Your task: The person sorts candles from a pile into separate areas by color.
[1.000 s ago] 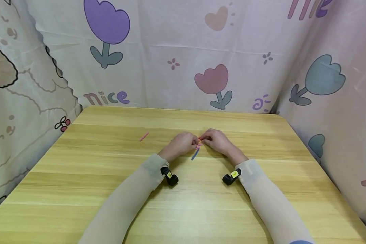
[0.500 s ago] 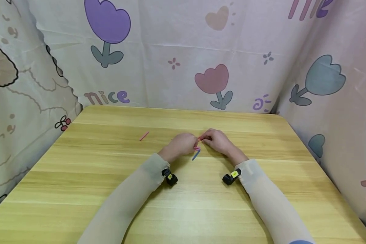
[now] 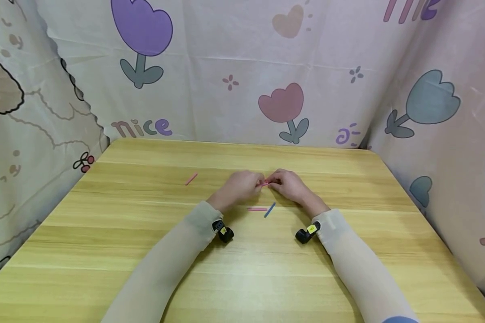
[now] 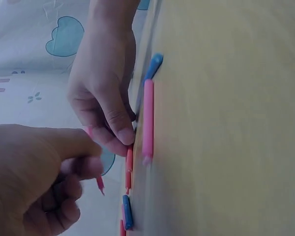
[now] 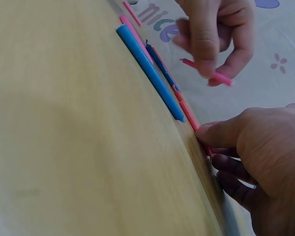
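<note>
Partway, I judge: left hand (image 3: 241, 186) pinches a pink stick (image 5: 223, 78), right hand (image 3: 288, 185) a red stick (image 5: 188, 114), near blue stick (image 3: 270, 210) untouched.

Two hands (image 3: 238, 186) (image 3: 289, 187), two cameras (image 3: 226, 233) (image 3: 305, 235), one table (image 3: 242, 282), two blue sticks (image 5: 150, 74) (image 5: 162, 66), three pink sticks (image 3: 191, 179) (image 3: 257, 209) (image 5: 223, 78), one at the hands' nine o'clock; red sticks (image 5: 188, 114) overlap beyond counting.

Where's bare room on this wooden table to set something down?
The pale wooden table is bare between the left beige fabric sleeve and right beige fabric sleeve, short of the nearest thin blue stick; also outside both sleeves and along the back edge below the white patterned curtain. It's crowded around the left hand and right hand, where thin coloured sticks cluster.
</note>
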A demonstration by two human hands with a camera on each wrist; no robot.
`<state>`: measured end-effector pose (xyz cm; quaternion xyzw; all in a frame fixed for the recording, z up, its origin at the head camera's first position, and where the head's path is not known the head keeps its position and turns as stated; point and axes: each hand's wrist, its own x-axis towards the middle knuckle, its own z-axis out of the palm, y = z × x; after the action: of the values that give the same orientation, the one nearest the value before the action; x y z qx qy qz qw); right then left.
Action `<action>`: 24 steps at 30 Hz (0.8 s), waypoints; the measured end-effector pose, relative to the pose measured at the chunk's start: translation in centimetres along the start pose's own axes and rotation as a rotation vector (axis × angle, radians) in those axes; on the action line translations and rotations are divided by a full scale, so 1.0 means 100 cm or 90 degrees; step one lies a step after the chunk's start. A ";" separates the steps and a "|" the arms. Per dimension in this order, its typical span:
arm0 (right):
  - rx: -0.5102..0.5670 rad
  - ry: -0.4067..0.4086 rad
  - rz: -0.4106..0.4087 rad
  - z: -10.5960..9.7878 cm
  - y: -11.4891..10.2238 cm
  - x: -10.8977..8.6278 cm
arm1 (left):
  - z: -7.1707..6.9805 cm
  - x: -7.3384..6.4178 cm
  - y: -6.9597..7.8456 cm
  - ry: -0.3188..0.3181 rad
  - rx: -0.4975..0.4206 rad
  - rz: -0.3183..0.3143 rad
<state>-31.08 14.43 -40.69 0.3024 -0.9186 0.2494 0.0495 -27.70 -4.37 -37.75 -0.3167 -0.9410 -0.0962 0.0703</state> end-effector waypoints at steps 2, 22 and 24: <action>0.000 -0.001 0.004 -0.001 0.000 0.000 | 0.000 0.001 -0.001 0.011 -0.005 -0.004; 0.022 -0.021 0.030 -0.003 0.003 -0.001 | 0.004 -0.002 -0.020 0.015 -0.058 -0.032; 0.017 -0.018 0.023 -0.002 0.004 -0.001 | 0.002 -0.005 -0.021 0.012 -0.063 -0.051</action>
<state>-31.27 14.82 -40.71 0.2899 -0.9211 0.2584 0.0274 -28.59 -6.20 -38.30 -0.2809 -0.9463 -0.1482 0.0600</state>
